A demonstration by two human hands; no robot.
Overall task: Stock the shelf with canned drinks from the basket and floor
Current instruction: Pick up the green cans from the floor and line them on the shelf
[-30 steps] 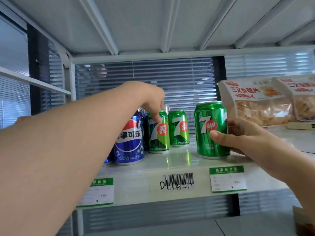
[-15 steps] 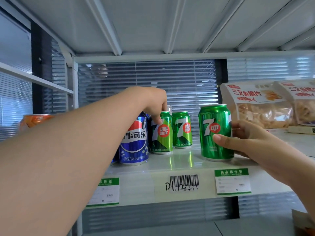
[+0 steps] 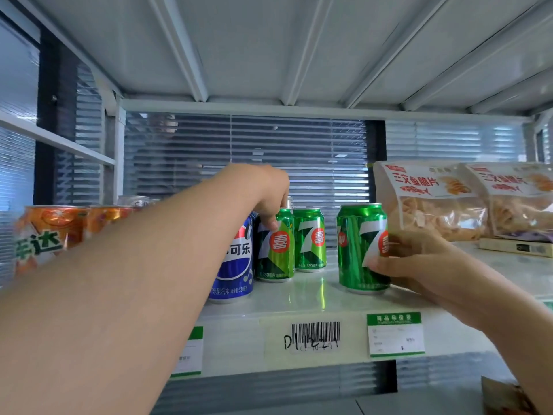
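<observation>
Turned since the earlier frame, the right 7-Up can (image 3: 360, 250) now shows its other label face to the front – both hands are on cans.
Stocking looks well under way: orange cans (image 3: 51, 232), a blue Pepsi can (image 3: 236, 265) and three green cans stand on the shelf (image 3: 314, 298), with snack bags (image 3: 434, 199) just beside them; the basket and floor are out of view, so what is left cannot be told. Reaching in palm-down, the left hand (image 3: 266, 190) has its fingers curled over the top of the left 7-Up can (image 3: 273, 250), thumb on its front. From the side, the right hand (image 3: 419, 262) wraps thumb and fingers round the right 7-Up can, which stands upright on the shelf near the front edge – probably being faced forward.
</observation>
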